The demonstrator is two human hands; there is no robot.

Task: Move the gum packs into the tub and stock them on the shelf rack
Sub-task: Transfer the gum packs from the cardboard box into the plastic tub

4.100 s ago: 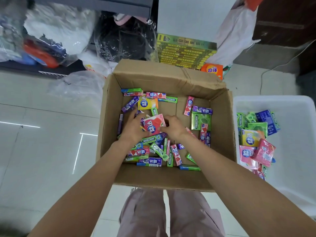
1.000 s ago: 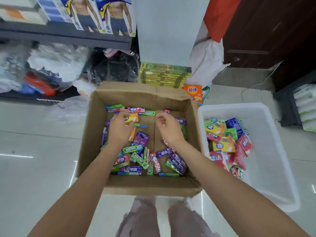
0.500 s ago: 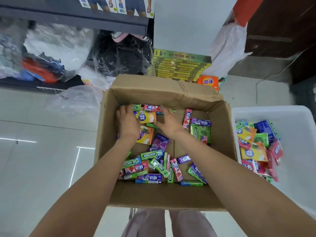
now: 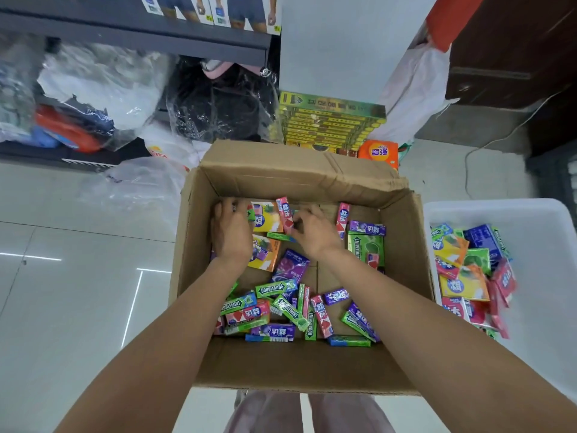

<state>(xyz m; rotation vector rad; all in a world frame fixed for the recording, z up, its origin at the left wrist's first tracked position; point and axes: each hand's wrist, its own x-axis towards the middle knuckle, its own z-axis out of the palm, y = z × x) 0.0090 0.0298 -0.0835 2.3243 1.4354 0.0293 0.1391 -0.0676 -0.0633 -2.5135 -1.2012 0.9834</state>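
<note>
Dozens of gum packs [image 4: 282,303] are loose in the cardboard box [image 4: 299,367], with a batch already in the white tub [image 4: 537,214] just right of it, handy for transfers. The left hand [image 4: 232,234] curls over packs at the far wall; can't tell if it grips any. The right hand [image 4: 315,234] looks like it pinches a pink stick pack [image 4: 284,214] at its fingertips.

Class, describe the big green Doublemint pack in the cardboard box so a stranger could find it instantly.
Start at the open cardboard box on the floor and look along its right inner wall. The green Doublemint pack lies there, just below a purple stick pack. It is wide and flat, unlike the slim green sticks nearer the person.
</note>
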